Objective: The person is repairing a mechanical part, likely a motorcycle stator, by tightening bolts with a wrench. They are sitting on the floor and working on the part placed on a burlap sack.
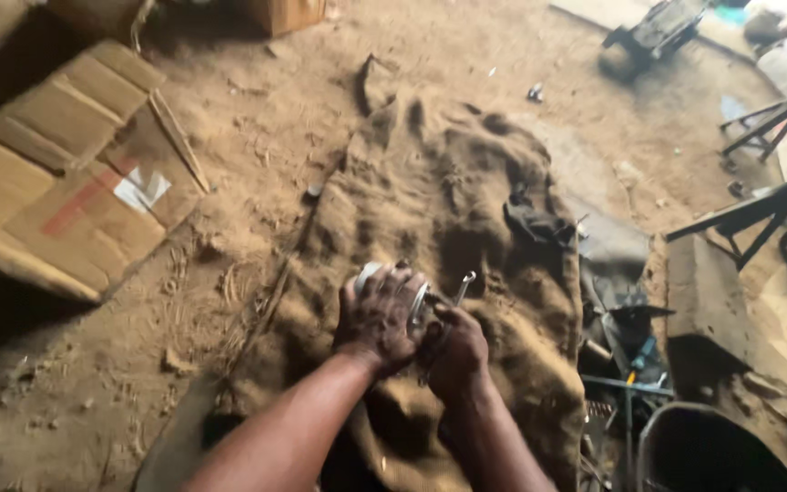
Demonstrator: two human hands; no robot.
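Observation:
My left hand [377, 317], dark with grease, is closed over a round silvery metal part [368, 272] that rests on a dusty burlap sack [430, 191]. Only the part's rim shows past my fingers. My right hand [455, 351] sits right beside it, gripping a slim metal wrench [464, 286] whose open end sticks up above my knuckles, close against the part. Both hands touch each other above the sack's near half.
A flattened cardboard box [66, 173] lies on the dirt floor at left. A black rag [539, 223] sits on the sack's right side. Loose tools and scrap [626, 364] pile up at right, near a dark tub [712, 446] and metal stands [758, 214].

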